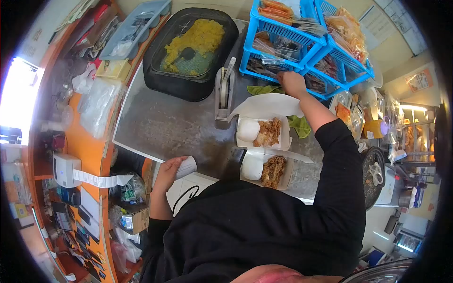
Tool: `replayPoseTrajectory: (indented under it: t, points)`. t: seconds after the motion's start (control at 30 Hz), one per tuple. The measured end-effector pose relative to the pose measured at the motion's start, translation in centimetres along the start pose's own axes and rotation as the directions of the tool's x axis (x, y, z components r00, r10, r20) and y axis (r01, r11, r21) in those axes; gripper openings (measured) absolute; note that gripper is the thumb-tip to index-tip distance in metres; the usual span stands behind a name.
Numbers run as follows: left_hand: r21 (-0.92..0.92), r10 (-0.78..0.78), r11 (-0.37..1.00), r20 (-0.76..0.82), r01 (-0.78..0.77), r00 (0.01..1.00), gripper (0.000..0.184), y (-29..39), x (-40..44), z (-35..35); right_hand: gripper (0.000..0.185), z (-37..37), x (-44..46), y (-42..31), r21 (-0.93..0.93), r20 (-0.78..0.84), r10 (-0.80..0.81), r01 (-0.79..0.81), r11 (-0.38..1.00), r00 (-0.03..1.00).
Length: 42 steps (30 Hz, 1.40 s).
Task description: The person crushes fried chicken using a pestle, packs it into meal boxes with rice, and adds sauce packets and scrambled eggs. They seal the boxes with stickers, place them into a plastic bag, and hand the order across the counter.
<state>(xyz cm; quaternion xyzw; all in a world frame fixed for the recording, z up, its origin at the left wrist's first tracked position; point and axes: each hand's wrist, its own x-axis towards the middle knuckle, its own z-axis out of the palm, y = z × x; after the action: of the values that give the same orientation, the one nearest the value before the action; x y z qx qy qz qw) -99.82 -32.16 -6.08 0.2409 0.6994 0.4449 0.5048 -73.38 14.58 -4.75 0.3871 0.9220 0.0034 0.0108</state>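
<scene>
My left hand [169, 173] is closed on a white paper slip [187, 168] that looks like a receipt, near the table's front edge. My right hand [291, 83] reaches to the lower tier of a blue plastic basket rack [283, 61], its fingers curled at the packets there. Whatever they grip is hidden. Below that arm stand two open paper boxes. The farther box [286, 141] contains a white mound, apparently rice [247, 129], beside fried chicken [268, 132]. In the nearer box [286, 178] lie a similar mound [252, 165] and browner fried chicken [272, 170].
A black roasting pan [153, 70] with yellow food and a dark spoon sits at the back left. Beside it is a tape dispenser [222, 96]. Green cloth [300, 126] lies by the boxes. An orange shelf [87, 146] with a receipt printer [65, 170] stands left.
</scene>
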Motion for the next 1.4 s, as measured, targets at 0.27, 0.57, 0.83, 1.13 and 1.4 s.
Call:
replayPoseTrajectory:
  t: [0.27, 0.57, 0.83, 1.13, 1.4]
  points:
    - [0.011, 0.056, 0.998, 0.002, -0.056, 0.998, 0.037, 1.4, -0.4, -0.1, 0.016, -3.7, -3.2, -1.0, 0.278, -0.432, 0.027, 0.105, 0.955, 0.902]
    - [-0.041, 0.140, 0.989, -0.029, -0.141, 0.990, 0.041, 0.8, -1.0, 0.2, 0.016, -14.3, -14.0, -5.2, 0.800, -0.334, 0.252, 0.132, 0.586, 0.908]
    - [-0.010, 0.164, 0.986, 0.015, -0.164, 0.986, 0.035, 1.6, -2.7, 1.5, 0.020, -7.4, -15.8, -5.9, 0.281, -0.552, -0.187, 0.392, 0.876, 0.813]
    - [-0.048, 0.170, 0.984, 0.023, -0.169, 0.985, 0.038, 1.9, -4.0, 3.6, 0.024, -9.6, -19.2, -4.7, 0.925, -0.229, 0.081, 0.191, 0.329, 0.970]
    - [-0.023, 0.232, 0.973, 0.039, -0.232, 0.972, 0.039, 2.6, -4.3, 5.9, 0.021, -10.5, -24.7, -7.5, 0.912, 0.336, -0.013, -0.329, -0.244, 0.942]
